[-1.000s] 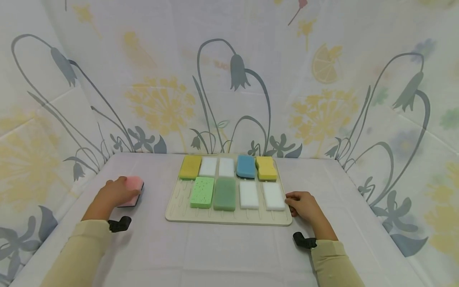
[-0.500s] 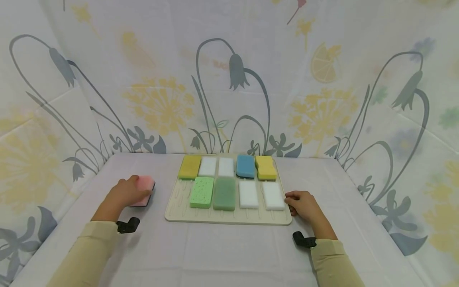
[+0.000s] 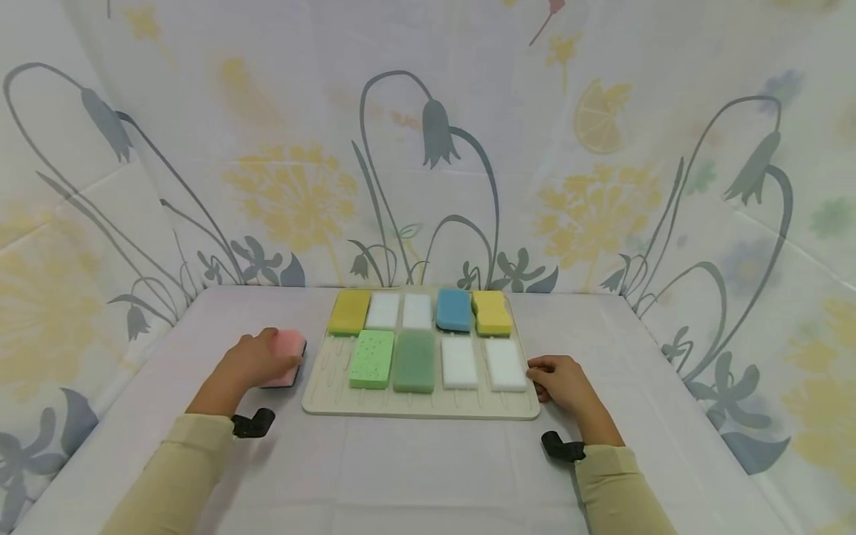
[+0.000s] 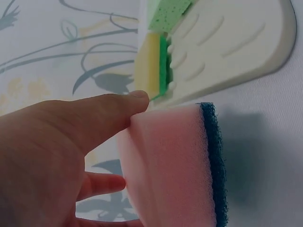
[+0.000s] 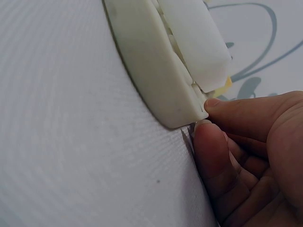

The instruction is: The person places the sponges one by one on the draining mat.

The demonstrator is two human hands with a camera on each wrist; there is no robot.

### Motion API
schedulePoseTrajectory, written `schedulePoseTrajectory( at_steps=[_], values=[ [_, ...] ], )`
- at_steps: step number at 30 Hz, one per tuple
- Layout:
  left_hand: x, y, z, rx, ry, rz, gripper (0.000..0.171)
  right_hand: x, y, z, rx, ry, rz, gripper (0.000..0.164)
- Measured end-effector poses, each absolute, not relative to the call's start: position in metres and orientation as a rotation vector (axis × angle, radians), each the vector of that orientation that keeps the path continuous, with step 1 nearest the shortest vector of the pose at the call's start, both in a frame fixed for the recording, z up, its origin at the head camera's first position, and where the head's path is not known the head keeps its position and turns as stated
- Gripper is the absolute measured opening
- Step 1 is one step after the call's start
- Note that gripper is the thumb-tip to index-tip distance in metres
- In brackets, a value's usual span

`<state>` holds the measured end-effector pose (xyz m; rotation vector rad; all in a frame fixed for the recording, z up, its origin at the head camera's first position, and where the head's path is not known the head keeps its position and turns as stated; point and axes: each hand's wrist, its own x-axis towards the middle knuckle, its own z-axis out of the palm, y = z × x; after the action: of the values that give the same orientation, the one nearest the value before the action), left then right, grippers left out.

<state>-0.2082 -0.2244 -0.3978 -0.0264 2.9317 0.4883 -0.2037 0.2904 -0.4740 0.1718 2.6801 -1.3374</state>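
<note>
My left hand (image 3: 250, 364) grips a pink sponge (image 3: 290, 345) with a dark blue scouring layer, left of the cream tray (image 3: 328, 400). In the left wrist view the sponge (image 4: 165, 161) stands on edge between thumb and fingers, over the white cloth. At the tray's right side, my right hand (image 3: 562, 383) pinches the rim; the right wrist view has the thumb and a finger at the tray's corner (image 5: 165, 104). On the tray lie two rows of sponges, among them a speckled light green sponge (image 3: 371, 360) and a darker green sponge (image 3: 414, 362).
Also on the tray are a blue sponge (image 3: 454, 310), a notched yellow sponge (image 3: 492, 313), a mustard-yellow sponge (image 3: 349, 312) and several white sponges (image 3: 459, 362). The tray's left front part is bare. A flower-printed curtain (image 3: 401, 186) rises behind the white-covered table (image 3: 414, 475).
My left hand has moved right with the pink sponge, nearer to the tray. The right hand stays at the tray's right rim. The head view has shifted slightly.
</note>
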Motion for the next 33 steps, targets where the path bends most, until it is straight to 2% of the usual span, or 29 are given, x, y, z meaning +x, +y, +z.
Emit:
schedulePoseTrajectory(
  at_steps=[33],
  values=[
    [-0.223, -0.175, -0.419, 0.132, 2.991, 0.542, 0.070, -0.204, 0.290, -0.471, 0.169, 2.695, -1.306, 0.035]
  ],
)
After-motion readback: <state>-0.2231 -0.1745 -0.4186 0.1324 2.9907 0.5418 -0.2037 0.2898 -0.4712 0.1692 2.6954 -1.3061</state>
